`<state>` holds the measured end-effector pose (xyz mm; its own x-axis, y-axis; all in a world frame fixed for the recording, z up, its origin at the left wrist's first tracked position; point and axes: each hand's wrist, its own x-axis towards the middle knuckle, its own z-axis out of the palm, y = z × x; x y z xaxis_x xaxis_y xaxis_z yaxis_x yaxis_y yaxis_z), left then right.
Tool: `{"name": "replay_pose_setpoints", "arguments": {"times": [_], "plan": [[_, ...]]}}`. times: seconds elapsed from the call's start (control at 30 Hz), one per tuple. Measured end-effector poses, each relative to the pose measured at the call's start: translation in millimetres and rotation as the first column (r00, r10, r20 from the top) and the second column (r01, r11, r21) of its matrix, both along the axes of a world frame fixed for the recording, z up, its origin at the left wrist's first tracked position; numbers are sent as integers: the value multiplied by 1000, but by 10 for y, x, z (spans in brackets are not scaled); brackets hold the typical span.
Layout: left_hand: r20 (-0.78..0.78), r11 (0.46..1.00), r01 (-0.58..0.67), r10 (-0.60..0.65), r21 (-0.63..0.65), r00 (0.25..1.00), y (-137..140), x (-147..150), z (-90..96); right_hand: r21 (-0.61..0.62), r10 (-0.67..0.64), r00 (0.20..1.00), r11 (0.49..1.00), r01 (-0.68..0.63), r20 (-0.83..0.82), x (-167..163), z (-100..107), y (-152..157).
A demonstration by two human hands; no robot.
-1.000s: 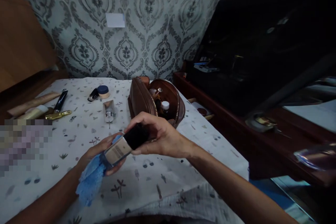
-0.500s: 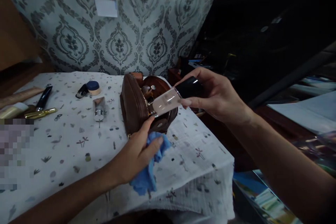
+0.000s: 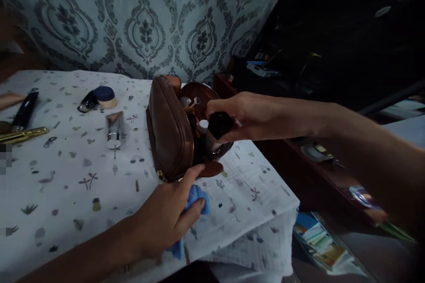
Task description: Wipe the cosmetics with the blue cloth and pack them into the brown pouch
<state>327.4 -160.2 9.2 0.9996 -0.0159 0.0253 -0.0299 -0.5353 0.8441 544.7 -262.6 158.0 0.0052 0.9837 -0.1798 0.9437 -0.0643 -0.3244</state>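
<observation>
A brown cosmetic bag (image 3: 170, 128) stands unzipped on the cloth-covered table, with several small items inside. My right hand (image 3: 232, 115) grips a foundation bottle (image 3: 213, 145) by its black cap. The bottle's lower part is down in the bag's mouth, partly hidden. My left hand (image 3: 172, 208) is closed on a blue cloth (image 3: 198, 199), its index finger against the bag's front edge beside the brown flap (image 3: 212, 169). Left of the bag lies a small tube with a silver cap (image 3: 113, 131).
Further left are a jar with a blue lid (image 3: 105, 97), a small dark bottle (image 3: 88, 102), a black tube (image 3: 25, 110) and a gold tube (image 3: 29, 135). Patterned wallpaper (image 3: 146, 35) rises behind the table. Books (image 3: 323, 243) lie below the table's right edge.
My right hand has lowered the foundation bottle from above the bag into its opening and turned it more upright. My left hand still holds the blue cloth at the bag's front. The view has shifted.
</observation>
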Motion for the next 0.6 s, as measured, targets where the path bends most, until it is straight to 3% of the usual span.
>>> {"name": "replay_pose_setpoints", "arguments": {"times": [0.13,0.27,0.6], "plan": [[27,1000,-3,2,17,1000,7,5,-42,-36,61,998,998,-60,20,36,-71,64],[65,1000,1,-3,28,998,11,7,-66,-46,41,997,998,-39,59,13,-118,38],[-29,1000,20,-20,1,999,35,1,1,-9,2,914,1000,2,406,-174,-225,-47]]}}
